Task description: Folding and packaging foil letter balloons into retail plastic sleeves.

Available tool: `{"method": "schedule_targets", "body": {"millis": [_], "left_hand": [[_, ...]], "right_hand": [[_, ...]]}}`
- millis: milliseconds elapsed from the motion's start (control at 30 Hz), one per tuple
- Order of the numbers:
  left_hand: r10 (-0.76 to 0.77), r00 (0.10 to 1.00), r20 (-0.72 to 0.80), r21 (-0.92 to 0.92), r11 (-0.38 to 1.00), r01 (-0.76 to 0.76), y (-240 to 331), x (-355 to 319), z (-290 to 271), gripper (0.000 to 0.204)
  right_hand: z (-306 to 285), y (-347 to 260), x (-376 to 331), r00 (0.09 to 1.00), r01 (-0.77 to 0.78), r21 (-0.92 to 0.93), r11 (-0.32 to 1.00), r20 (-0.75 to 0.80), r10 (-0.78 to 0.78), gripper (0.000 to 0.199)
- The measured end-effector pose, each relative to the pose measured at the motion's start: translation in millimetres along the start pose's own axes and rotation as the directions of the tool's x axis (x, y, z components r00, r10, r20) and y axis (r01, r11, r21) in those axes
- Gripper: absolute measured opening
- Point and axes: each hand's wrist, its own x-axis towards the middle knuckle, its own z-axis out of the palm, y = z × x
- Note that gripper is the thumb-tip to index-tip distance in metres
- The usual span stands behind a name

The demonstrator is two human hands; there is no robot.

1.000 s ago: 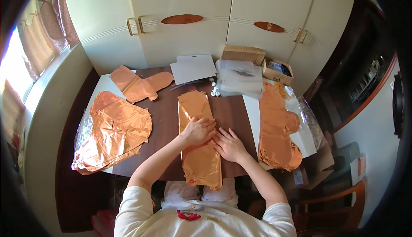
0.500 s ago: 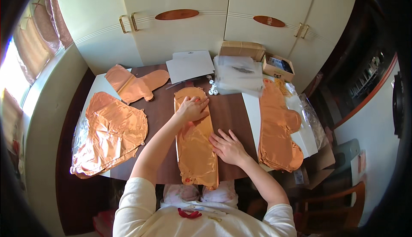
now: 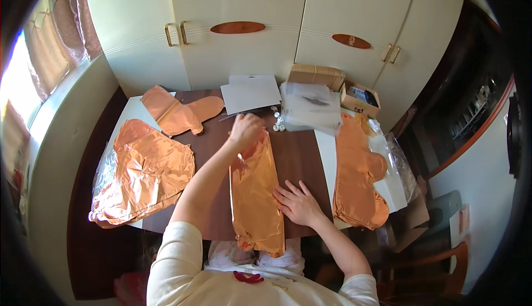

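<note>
Copper foil balloon [image 3: 255,192] lies flat lengthwise on the dark table [image 3: 302,156] before us. Our left hand [image 3: 246,130] pinches its far end with curled fingers; our right hand [image 3: 298,202] presses its right edge, fingers spread flat. Beyond sit white sheets [image 3: 250,92], a clear bag stack [image 3: 311,106] and two brown cardboard boxes [image 3: 317,75]. More copper balloons [image 3: 145,172] lie on both sides.

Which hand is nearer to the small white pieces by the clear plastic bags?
Left. The left hand presses the far end of the folded copper foil balloon, just short of the small white pieces. The right hand rests flat much nearer the person.
</note>
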Motion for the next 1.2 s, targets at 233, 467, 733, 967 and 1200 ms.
{"method": "schedule_targets", "body": {"millis": [233, 467, 733, 967, 1200], "left_hand": [[-0.199, 0.978, -0.058, 0.448, 0.870, 0.204, -81, 0, 23, 0.028], [0.113, 0.903, -0.414, 0.239, 0.971, -0.012, -40, -50, -46, 0.041], [0.156, 0.981, -0.119, 0.184, 0.974, -0.133, 54, -197, -90, 0.049], [0.097, 0.991, -0.096, 0.002, 0.995, -0.097, 75, -217, -93, 0.040], [0.087, 0.989, -0.121, -0.063, 0.994, -0.095, 82, -220, -93, 0.039]], "right_hand": [[2, -3, 2, 0.999, 0.025, 0.060, 0.998, -0.023, -0.023, 0.041], [-3, -1, 3, 0.999, 0.011, 0.088, 0.996, -0.033, -0.008, 0.039], [-4, -1, -2, 0.999, 0.035, 0.106, 0.994, -0.022, -0.033, 0.040], [-6, -12, -17, 0.999, 0.038, 0.164, 0.986, -0.026, -0.034, 0.043], [-14, -9, -30, 0.962, 0.105, 0.377, 0.920, -0.274, 0.003, 0.030]]}}
